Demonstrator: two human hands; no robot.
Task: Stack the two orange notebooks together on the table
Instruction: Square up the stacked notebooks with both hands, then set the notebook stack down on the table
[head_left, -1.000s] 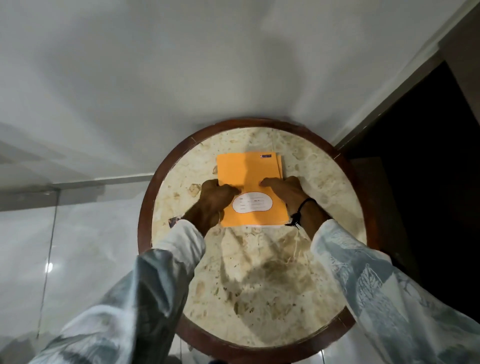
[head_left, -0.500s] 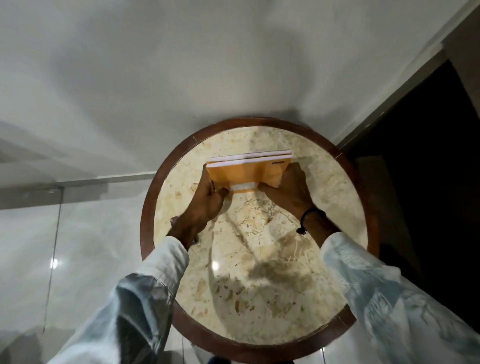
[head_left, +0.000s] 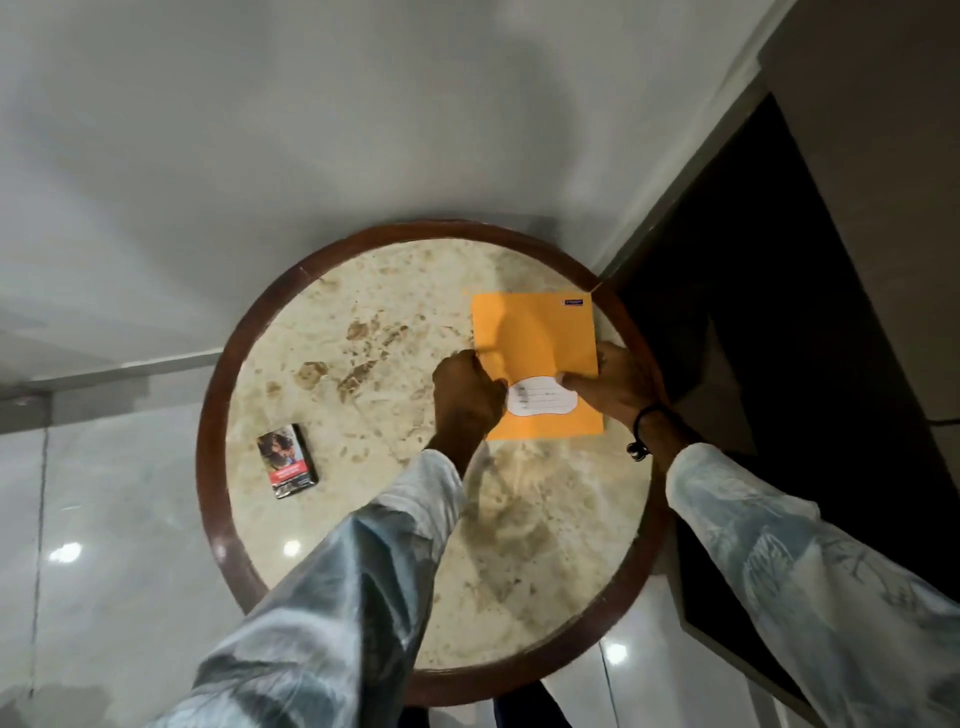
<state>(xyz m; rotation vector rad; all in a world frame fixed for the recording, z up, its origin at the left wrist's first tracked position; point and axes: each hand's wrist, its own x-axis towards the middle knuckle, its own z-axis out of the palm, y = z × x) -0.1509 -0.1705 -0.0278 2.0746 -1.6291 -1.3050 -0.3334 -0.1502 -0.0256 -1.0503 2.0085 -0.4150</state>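
Small box (head_left: 287, 460): I see it flat on the round surface (head_left: 363, 332), well left of the orange notebooks (head_left: 535, 343).
Left hand (head_left: 467, 397): its fingers are curled on the notebooks' left edge.
Orange notebooks: flat on the surface; only one cover shows to me.
Right hand (head_left: 615, 382): fingers pinch the notebooks' right edge, thumb on the white label (head_left: 540, 400).

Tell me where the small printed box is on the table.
In the head view, the small box lies flat near the round table's left rim, well left of the left hand, apart from the orange notebooks.
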